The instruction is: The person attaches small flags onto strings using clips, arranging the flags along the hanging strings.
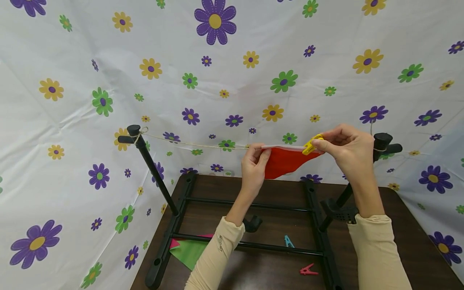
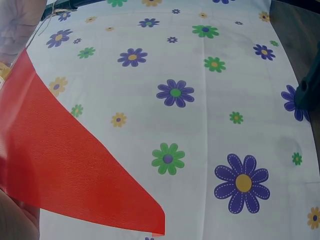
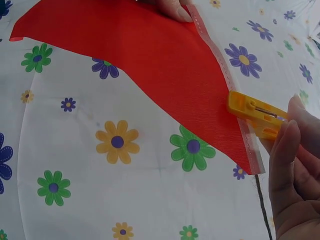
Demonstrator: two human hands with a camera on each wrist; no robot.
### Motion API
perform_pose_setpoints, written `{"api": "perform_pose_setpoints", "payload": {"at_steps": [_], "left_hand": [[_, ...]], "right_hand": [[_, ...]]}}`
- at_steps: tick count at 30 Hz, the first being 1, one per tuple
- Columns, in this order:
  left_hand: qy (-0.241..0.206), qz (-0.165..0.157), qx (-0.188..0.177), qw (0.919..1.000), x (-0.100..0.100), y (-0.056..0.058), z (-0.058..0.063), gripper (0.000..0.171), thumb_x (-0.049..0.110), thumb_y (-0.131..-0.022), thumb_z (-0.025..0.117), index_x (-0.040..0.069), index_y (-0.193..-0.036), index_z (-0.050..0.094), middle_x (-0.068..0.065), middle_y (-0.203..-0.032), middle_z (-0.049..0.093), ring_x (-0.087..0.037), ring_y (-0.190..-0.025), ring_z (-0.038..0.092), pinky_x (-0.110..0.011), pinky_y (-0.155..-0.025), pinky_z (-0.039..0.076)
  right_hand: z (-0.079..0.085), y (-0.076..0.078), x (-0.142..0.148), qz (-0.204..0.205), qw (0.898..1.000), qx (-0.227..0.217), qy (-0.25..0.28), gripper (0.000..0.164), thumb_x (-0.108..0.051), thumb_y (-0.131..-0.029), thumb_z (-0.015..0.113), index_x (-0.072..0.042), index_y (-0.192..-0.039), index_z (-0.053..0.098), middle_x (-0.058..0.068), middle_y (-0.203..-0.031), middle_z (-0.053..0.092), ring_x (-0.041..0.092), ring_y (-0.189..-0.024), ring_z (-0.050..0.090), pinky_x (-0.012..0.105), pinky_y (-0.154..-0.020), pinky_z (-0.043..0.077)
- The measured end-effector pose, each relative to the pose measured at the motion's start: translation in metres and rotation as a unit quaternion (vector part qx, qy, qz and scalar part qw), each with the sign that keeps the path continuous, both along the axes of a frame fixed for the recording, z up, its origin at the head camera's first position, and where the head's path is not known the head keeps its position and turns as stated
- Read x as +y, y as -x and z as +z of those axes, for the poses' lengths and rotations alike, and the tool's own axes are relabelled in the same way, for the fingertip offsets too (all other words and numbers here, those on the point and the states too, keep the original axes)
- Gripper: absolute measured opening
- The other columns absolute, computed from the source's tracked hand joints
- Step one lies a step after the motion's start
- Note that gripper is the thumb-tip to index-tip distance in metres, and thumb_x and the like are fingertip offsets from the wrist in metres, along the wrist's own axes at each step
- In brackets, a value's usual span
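Note:
A red triangular pennant (image 1: 284, 161) with a white stitched top edge hangs along a thin string (image 1: 195, 144). My left hand (image 1: 253, 165) pinches the pennant's top left corner between thumb and fingers. With thumb and fingers, my right hand (image 1: 349, 151) grips a yellow clothespin (image 1: 312, 145) near the pennant's other top corner. In the right wrist view the jaws of the clothespin (image 3: 255, 115) sit over the white edge, and the string runs on below the corner. The left wrist view shows the red cloth (image 2: 75, 160) sloping down to its tip.
A black frame (image 1: 250, 205) with two upright posts, the left post (image 1: 156, 173) tied to the string, stands on a dark brown table (image 1: 268, 270). Green cloth (image 1: 188, 251) lies at the left over pink cloth. A blue clothespin (image 1: 288, 241) and a red clothespin (image 1: 308, 270) lie below.

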State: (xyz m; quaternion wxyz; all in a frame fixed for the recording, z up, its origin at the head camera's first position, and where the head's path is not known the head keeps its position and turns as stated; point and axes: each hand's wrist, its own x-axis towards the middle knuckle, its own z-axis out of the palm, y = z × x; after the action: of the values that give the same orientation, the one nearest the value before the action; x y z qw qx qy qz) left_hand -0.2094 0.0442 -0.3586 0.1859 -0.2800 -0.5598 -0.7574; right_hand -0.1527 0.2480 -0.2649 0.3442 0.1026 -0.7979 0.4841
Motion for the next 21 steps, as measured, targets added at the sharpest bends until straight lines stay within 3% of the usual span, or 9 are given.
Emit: {"api": "perform_pose_setpoints", "payload": {"at_steps": [13,21], "left_hand": [[0.005,0.003,-0.003,1.0,-0.0002,-0.0013,0.0015,0.017,0.005,-0.107,0.055,-0.006,-0.119,0.058,-0.028,-0.116,0.068,-0.03,-0.098,0.068,-0.042,-0.088,0.059],[0.022,0.013,-0.014,0.9996,-0.0011,-0.003,-0.0005,0.019,0.006,-0.106,0.055,-0.006,-0.121,0.056,-0.027,-0.118,0.068,-0.034,-0.101,0.068,-0.041,-0.088,0.059]], "right_hand": [[-0.0008,0.0011,0.001,0.022,1.0,-0.004,-0.007,0.027,0.004,-0.089,0.078,0.012,-0.114,0.069,-0.023,-0.09,0.069,-0.002,-0.07,0.067,0.012,-0.07,0.052],[-0.0005,0.0001,-0.002,0.022,1.0,0.009,-0.017,0.045,0.005,-0.089,0.078,0.004,-0.133,0.067,-0.022,-0.091,0.069,0.003,-0.063,0.059,0.013,-0.059,0.048]]}}
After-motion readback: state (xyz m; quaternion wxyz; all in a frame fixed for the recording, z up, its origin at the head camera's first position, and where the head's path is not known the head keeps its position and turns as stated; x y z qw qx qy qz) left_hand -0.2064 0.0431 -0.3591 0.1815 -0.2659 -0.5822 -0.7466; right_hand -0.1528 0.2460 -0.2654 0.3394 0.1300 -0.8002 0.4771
